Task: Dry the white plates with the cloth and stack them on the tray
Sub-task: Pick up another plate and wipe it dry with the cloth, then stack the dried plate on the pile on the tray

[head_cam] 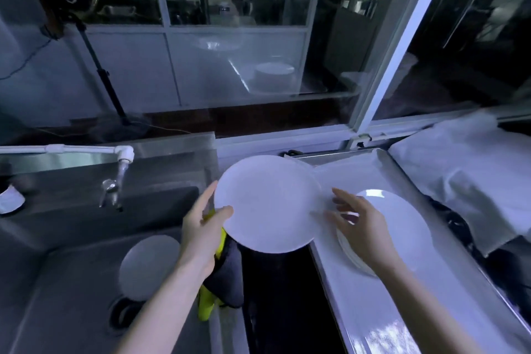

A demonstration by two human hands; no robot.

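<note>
Your left hand (201, 227) pinches the plate (270, 204) at its left rim, thumb on top and fingers beneath. The yellow-and-dark cloth (224, 276) is bunched in the same grip and hangs below, likely so wiping and carrying need no regrasp. Your right hand (362, 224) is spread loose and holds nothing. Its fingertips are by the plate's right rim, probably ready to guide it onto the stack (402, 224) on the tray (373, 310) at right. A second plate (149, 264) lies in the steel sink (71, 282) at left, below the tap (115, 178). A window (235, 23) runs along the far side.
</note>
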